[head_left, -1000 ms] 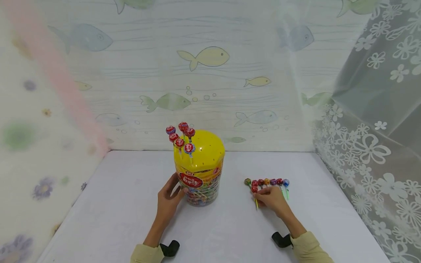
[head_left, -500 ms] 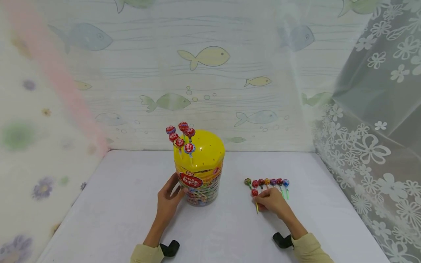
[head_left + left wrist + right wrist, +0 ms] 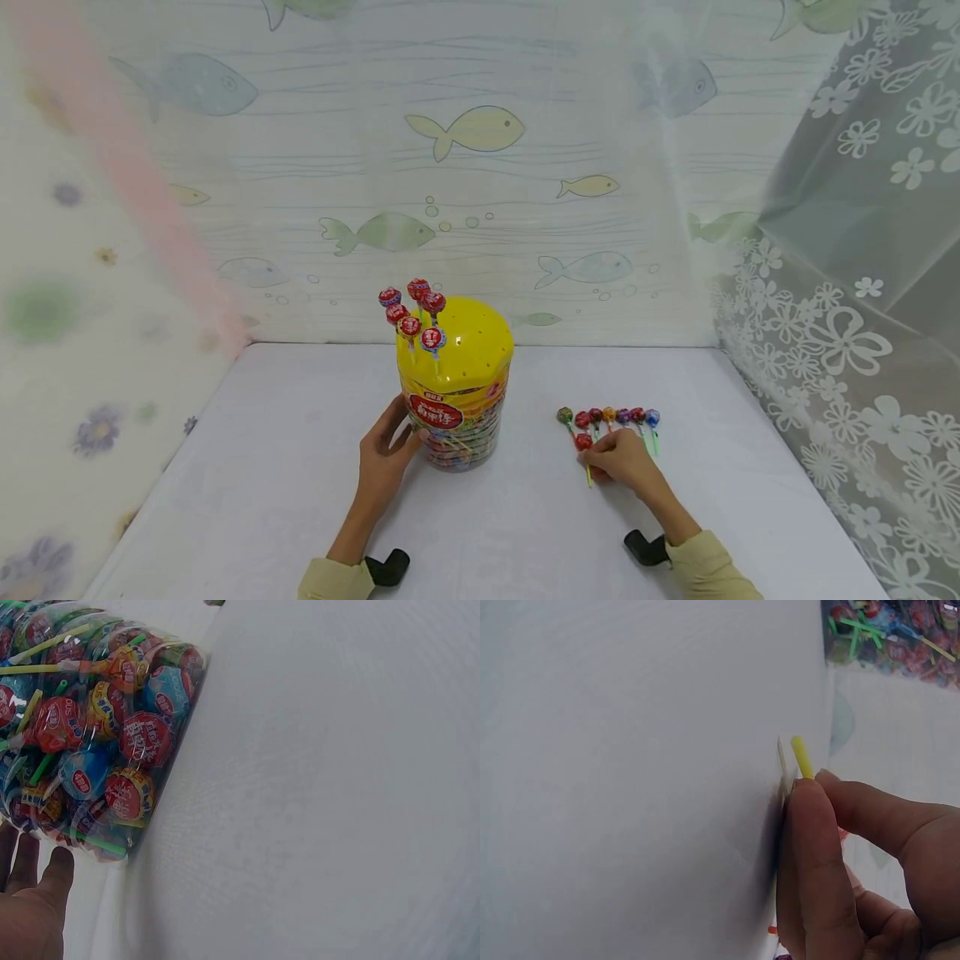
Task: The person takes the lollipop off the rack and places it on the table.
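Observation:
A clear tub (image 3: 462,437) of wrapped lollipops with a yellow lid (image 3: 472,333) stands on the white table. My left hand (image 3: 386,450) holds its lower left side, thumb in front and fingers reaching behind; in the left wrist view fingertips (image 3: 56,862) meet the clear plastic. Several lollipops (image 3: 410,326) stand upright in the left part of the lid. To the right, my right hand (image 3: 618,458) pinches a red lollipop (image 3: 583,442) low over the table. Its yellow stick (image 3: 801,756) pokes out between thumb and finger. Behind that hand lies a row of lollipops (image 3: 609,414), their sticks partly hidden.
Small holes dot the lid. A black wrist mount (image 3: 387,567) sits on the left wrist and another black mount (image 3: 645,547) on the right. A fish-print curtain (image 3: 480,225) hangs behind the table (image 3: 300,400); a floral sheer curtain (image 3: 862,400) flanks the right side.
My right hand has drawn the red lollipop slightly toward me, away from the row. The left hand and the tub stay where they were.

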Action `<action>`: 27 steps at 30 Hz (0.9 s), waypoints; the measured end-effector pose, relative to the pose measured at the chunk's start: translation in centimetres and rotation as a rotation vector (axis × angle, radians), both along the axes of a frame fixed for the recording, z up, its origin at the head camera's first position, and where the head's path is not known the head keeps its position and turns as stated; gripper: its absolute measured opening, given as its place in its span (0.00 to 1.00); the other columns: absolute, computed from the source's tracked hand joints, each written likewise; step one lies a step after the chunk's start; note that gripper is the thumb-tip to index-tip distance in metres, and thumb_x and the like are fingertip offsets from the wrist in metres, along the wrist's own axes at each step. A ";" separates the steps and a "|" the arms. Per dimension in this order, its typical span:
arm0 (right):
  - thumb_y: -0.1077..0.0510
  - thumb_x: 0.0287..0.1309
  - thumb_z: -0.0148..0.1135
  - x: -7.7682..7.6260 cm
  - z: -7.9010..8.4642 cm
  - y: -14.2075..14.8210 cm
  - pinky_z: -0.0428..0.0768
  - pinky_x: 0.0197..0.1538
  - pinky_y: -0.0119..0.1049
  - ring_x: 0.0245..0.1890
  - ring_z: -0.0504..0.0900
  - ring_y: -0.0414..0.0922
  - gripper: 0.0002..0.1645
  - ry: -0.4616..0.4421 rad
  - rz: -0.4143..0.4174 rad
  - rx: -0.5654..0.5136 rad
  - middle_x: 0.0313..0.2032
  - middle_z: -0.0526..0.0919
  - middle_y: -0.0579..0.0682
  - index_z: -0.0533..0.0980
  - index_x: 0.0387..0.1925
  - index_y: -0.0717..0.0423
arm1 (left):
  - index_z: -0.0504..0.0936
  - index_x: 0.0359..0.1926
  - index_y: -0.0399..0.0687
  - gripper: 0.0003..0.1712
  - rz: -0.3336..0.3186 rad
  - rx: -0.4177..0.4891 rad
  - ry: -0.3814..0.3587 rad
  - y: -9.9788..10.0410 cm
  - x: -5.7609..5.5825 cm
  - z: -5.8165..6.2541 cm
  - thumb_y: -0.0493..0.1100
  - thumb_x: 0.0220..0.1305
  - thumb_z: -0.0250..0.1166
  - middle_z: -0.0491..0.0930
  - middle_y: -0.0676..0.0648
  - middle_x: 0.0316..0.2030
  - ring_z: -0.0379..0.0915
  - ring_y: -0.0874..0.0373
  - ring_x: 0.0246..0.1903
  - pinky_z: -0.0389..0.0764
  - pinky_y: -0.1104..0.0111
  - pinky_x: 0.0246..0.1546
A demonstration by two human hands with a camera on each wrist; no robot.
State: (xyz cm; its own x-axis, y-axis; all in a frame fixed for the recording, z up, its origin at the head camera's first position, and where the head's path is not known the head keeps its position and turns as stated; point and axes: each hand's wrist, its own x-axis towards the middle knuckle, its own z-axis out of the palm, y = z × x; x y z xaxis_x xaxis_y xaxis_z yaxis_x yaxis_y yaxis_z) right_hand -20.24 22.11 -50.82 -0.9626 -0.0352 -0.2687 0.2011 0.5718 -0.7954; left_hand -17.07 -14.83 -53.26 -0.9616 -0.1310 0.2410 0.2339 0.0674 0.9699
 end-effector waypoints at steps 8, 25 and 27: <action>0.59 0.57 0.73 0.1 0.1 -0.4 0.84 0.27 0.32 0.23 0.81 0.41 0.10 0.006 0.016 0.035 0.25 0.84 0.51 0.84 0.33 0.66 | 0.63 0.77 0.48 0.40 -0.003 0.015 -0.003 0.0 0.1 0.0 0.37 0.68 0.68 0.66 0.46 0.73 0.62 0.51 0.73 0.68 0.55 0.72; 0.60 0.62 0.69 2.7 3.5 -1.6 0.86 0.41 0.33 0.42 0.85 0.47 0.18 0.220 0.245 0.010 0.44 0.87 0.56 0.81 0.50 0.67 | 0.63 0.77 0.48 0.39 -0.003 0.013 0.001 0.0 0.1 0.0 0.37 0.68 0.67 0.66 0.46 0.73 0.61 0.49 0.73 0.67 0.53 0.72; 0.59 0.63 0.69 2.9 4.1 -2.0 0.86 0.46 0.34 0.45 0.84 0.47 0.19 0.254 0.269 -0.005 0.47 0.86 0.57 0.81 0.52 0.66 | 0.63 0.77 0.48 0.39 -0.003 0.014 0.001 0.0 0.1 0.0 0.37 0.68 0.67 0.67 0.46 0.73 0.62 0.49 0.73 0.67 0.53 0.72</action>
State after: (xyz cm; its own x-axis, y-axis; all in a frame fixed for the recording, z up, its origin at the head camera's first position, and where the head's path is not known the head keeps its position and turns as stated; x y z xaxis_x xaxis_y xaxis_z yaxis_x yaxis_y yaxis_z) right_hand -17.31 20.06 -46.72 -0.9546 -0.2972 -0.0214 -0.1604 0.5730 -0.8037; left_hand -16.95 -14.80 -53.25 -0.9618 -0.1313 0.2403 0.2352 0.0530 0.9705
